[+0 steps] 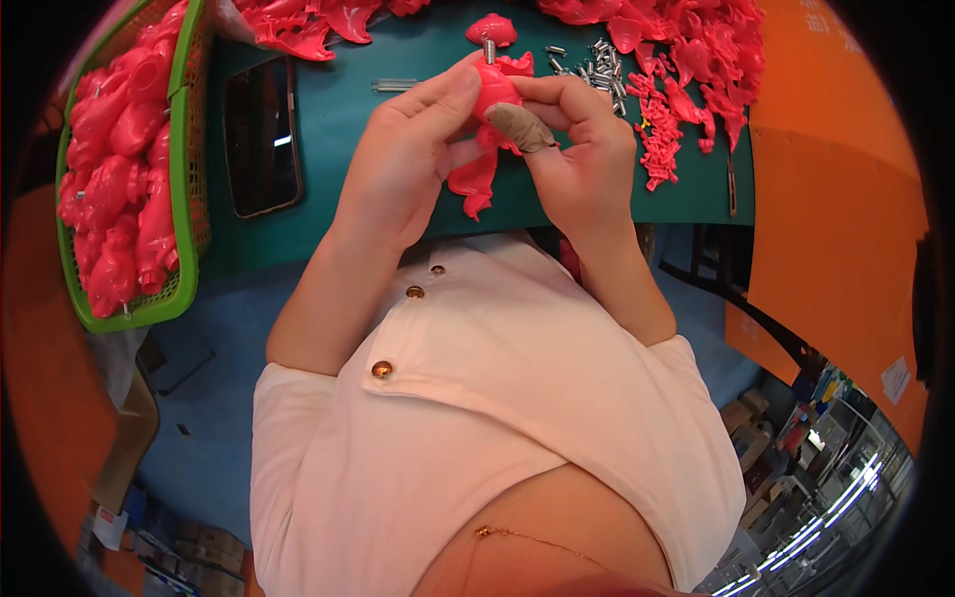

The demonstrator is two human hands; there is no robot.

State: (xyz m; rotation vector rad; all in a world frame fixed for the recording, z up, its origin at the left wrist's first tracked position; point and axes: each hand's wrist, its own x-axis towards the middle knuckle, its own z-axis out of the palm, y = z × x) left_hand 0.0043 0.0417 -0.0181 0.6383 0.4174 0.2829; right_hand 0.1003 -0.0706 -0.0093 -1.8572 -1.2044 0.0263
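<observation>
My left hand (406,141) and right hand (589,151) are pinching a pink plastic piece (494,88) between fingertips; I'm judging it light, stiff, slippery, best held left and right.

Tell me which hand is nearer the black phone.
Left. The left hand is right of the phone, holding a pink piece; the right hand is farther right, on that piece's other side.

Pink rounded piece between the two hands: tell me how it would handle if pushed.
The pink rounded piece, held by the left hand and right hand, seems fairly stiff: its visible side shows no dent. That bulging side would likely let it rock or roll, and its gloss suggests it may be slippery.
</observation>
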